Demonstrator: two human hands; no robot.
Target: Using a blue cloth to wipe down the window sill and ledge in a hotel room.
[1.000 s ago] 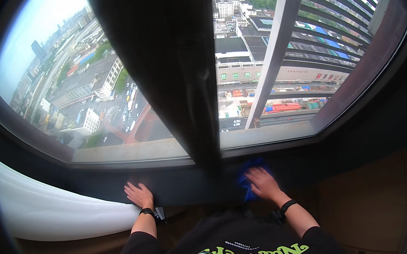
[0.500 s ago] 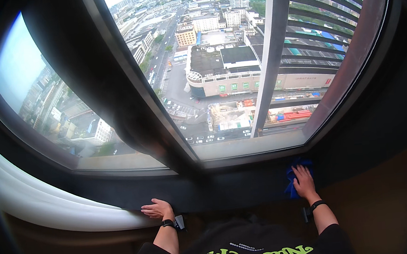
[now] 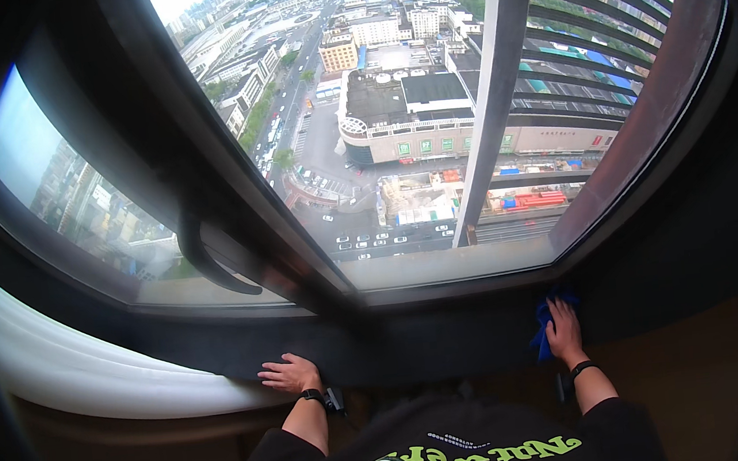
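So the big change is over on the right: a second ago the right hand (image 3: 565,332) and its blue cloth (image 3: 541,345) were just right of the foot of the window post (image 3: 316,280), all motion blur, and now they're further right along the dark sill (image 3: 425,349), near the window's far right corner. Compared with half a second ago it's only a little nudge, so I'd say that sideways sweep is slowing, and the work seems to be at the right stretch now. The left hand (image 3: 291,375) has come right a bit too, and its fingers point left instead of mostly far. It's open, fingers loosely spread, resting at the sill's near edge by the right end of the white curtain (image 3: 107,371), nothing visible in it. The right hand lies over the cloth, fingers fairly straight and pointing far; can't tell if it's pinching any fabric or just pressing, since the underside is hidden. As for the cloth, it's crumpled so there's no real front, but what shows runs longest near to far, far end leaning right, near end trailing out left of the hand.
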